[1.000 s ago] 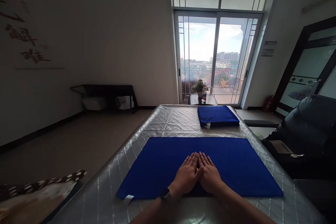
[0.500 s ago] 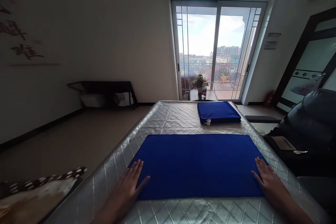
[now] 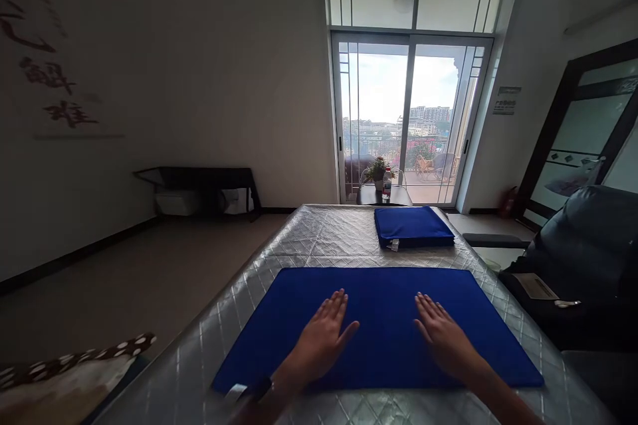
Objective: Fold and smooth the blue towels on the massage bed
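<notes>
A blue rectangular cloth [image 3: 381, 339] lies spread flat across the silver quilted surface in front of me, with a white tag at its near left corner. Over its left half is my left hand [image 3: 323, 337], palm down with fingers stretched and thumb apart, seemingly resting on the fabric. My right hand [image 3: 441, 333] is laid the same way on the right half, fingers extended. Neither hand grips anything. Farther back, a folded stack of blue cloth [image 3: 413, 226] sits near the far right, a white label at its front edge.
The silver quilted cover [image 3: 329, 239] drapes the table. Beyond it, a small table [image 3: 366, 196] bears a potted plant [image 3: 377, 172] and a bottle [image 3: 387, 184]. A dark armchair [image 3: 593, 239] stands right. A polka-dot item [image 3: 74, 358] lies low left.
Both hands have moved inward from the cloth's side edges toward its middle. The cloth's near corners, formerly under my hands and arms, now show, and the view has tilted up slightly.
</notes>
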Tool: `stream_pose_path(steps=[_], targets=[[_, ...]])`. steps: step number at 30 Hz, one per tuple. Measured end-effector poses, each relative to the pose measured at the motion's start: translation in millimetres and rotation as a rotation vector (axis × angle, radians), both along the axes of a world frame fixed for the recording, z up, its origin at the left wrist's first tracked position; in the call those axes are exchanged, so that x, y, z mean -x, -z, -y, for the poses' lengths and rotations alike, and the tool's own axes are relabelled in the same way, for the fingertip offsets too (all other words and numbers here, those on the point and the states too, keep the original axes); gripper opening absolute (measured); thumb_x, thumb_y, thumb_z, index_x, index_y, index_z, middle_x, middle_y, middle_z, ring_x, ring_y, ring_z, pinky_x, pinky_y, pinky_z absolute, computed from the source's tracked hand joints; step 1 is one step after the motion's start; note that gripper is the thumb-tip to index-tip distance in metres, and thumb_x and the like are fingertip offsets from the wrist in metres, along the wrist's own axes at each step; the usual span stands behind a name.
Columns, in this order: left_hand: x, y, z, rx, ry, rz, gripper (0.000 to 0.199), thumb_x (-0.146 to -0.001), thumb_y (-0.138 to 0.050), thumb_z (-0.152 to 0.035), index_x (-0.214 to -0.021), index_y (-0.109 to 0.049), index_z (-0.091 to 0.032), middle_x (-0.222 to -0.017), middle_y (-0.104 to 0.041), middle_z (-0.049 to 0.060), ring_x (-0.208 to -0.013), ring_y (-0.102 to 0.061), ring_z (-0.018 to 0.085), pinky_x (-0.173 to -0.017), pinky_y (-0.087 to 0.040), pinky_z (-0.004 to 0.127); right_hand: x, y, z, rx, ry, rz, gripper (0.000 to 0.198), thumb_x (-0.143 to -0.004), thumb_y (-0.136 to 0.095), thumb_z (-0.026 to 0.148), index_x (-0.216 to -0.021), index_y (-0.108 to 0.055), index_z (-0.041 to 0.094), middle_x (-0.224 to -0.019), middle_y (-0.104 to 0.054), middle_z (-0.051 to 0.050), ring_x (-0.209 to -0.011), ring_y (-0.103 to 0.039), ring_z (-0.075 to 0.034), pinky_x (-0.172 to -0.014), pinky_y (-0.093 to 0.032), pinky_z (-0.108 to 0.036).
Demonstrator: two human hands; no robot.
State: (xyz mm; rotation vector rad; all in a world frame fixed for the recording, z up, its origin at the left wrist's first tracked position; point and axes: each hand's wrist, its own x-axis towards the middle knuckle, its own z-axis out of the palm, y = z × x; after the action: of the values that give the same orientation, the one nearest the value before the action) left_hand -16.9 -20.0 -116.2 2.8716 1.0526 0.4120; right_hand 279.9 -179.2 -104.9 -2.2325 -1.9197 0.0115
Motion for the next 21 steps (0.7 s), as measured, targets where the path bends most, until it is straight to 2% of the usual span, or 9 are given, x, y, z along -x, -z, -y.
stream_pose_path(steps=[3,6,9,11,14,21], targets=[[-64,-7.0,14,-0.020,0.144,0.039,0.073,-0.103,-0.023,-0.060,-0.158,-0.031,-0.013,-0.165,-0.029,0.014,-0.154,-0.024,0.026,-0.125,-0.029,0.047,50,-8,-42,0.009,-0.103,-0.002,0.065,-0.106,-0.019,0.045,-0.159,-0.030,0.009,-0.165,-0.025,-0.010,-0.154,-0.019,-0.021,-0.126,-0.020,-0.041],[-92,3.8,15,0.014,0.182,0.040,0.071,-0.104,-0.020,-0.057,-0.158,-0.030,-0.012,-0.164,-0.031,0.014,-0.153,-0.025,0.025,-0.126,-0.029,0.047,66,7,-65,0.039,-0.129,-0.001,0.062,-0.106,-0.022,0.040,-0.159,-0.027,0.010,-0.165,-0.022,-0.011,-0.154,-0.016,-0.023,-0.126,-0.018,-0.044],[-94,18.1,11,0.060,0.174,0.025,0.072,-0.104,-0.020,-0.058,-0.159,-0.029,-0.013,-0.164,-0.032,0.013,-0.154,-0.025,0.025,-0.126,-0.029,0.047,64,23,-69,0.037,-0.115,-0.015,0.064,-0.107,-0.018,0.045,-0.160,-0.025,0.010,-0.165,-0.020,-0.011,-0.155,-0.013,-0.024,-0.127,-0.016,-0.045],[-92,22.5,9,0.070,0.176,0.027,0.072,-0.104,-0.019,-0.059,-0.159,-0.028,-0.013,-0.164,-0.031,0.013,-0.154,-0.024,0.025,-0.126,-0.027,0.048,62,27,-68,0.034,-0.112,-0.019,0.063,-0.107,-0.015,0.046,-0.160,-0.025,0.012,-0.166,-0.018,-0.010,-0.155,-0.011,-0.023,-0.127,-0.014,-0.045],[-90,22.3,8,0.081,0.176,0.033,0.072,-0.104,-0.018,-0.058,-0.159,-0.027,-0.013,-0.165,-0.030,0.012,-0.154,-0.023,0.025,-0.126,-0.027,0.049,62,24,-66,0.049,-0.127,-0.022,0.061,-0.108,-0.015,0.045,-0.160,-0.025,0.015,-0.167,-0.015,-0.007,-0.155,-0.010,-0.023,-0.127,-0.013,-0.046],[-94,20.3,11,0.055,0.171,0.037,0.071,-0.104,-0.017,-0.057,-0.158,-0.031,-0.013,-0.164,-0.032,0.013,-0.154,-0.025,0.024,-0.126,-0.028,0.047,66,18,-64,0.027,-0.105,-0.056,0.065,-0.107,-0.012,0.045,-0.160,-0.023,0.008,-0.166,-0.019,-0.011,-0.155,-0.012,-0.021,-0.127,-0.013,-0.043]])
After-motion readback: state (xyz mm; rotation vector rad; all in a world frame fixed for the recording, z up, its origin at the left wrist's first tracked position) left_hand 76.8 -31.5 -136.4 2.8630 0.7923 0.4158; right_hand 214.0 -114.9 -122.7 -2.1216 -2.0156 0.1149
